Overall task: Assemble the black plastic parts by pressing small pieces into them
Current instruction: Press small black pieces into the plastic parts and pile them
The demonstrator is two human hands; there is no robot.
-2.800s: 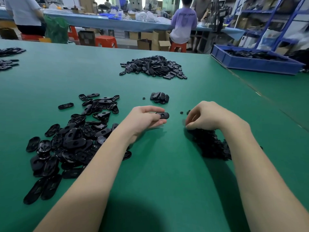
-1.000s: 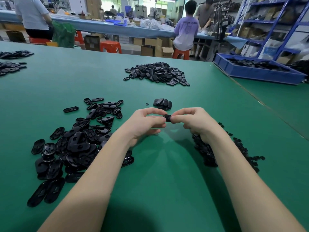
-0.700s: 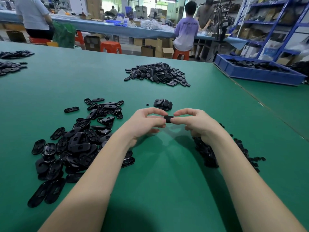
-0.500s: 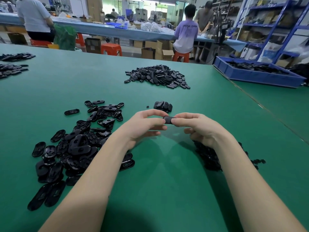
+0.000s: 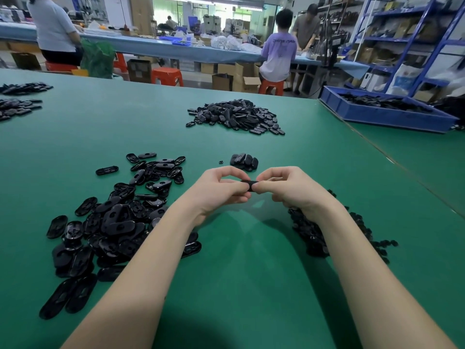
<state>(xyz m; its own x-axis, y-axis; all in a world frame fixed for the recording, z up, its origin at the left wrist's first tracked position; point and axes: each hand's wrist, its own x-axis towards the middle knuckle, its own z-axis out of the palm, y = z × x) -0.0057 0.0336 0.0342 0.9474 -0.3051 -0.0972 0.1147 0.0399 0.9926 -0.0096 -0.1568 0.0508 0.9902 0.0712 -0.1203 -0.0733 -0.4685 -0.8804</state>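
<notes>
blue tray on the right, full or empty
Not empty: black parts lie along the bottom of the blue tray. They stay below its rim, so not full.

Left hand [image 5: 218,192]: raised above the table, fingers curled, thumb and forefinger pinching one end of a small black part [image 5: 249,184]. Right hand [image 5: 289,188]: same height, fingers curled, fingertips pinching the part's other end. The two hands meet fingertip to fingertip. Both forearms bare, reaching forward from the lower frame edge and converging toward the middle.
</notes>
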